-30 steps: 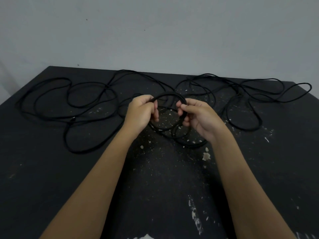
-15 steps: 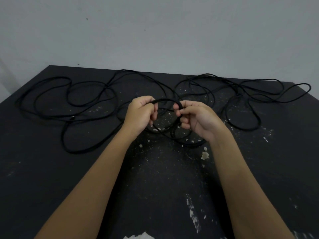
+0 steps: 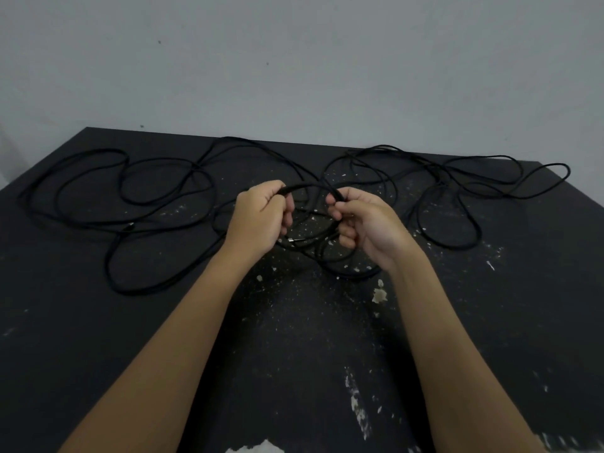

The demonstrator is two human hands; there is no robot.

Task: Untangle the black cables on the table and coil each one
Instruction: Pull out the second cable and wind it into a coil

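Black cables lie in loose, overlapping loops across the far half of a dark, scuffed bench. One spread of loops fills the left side. Another spread runs to the right and ends in a long loop near the far right corner. The strands cross one another in many places, and I cannot tell how many separate cables there are.

At the middle, a small coil of black cable is held up just above the bench top between both hands. The left hand is curled round the coil's left side, fingers folded in and thumb on top. The right hand pinches the coil's right side between thumb and forefinger, with the other fingers curled below. The hands are near each other but not touching, and a short arc of cable bridges the gap between them. Below the hands the rest of the coil hangs down in several rings that reach the bench near the right wrist. A silver-tipped plug shows in the lower part of the coil, just beside the left hand.

Both bare forearms reach in from the near edge. Pale chips and specks mark the bench's paint, mostly around the middle. A plain grey wall stands behind the bench.
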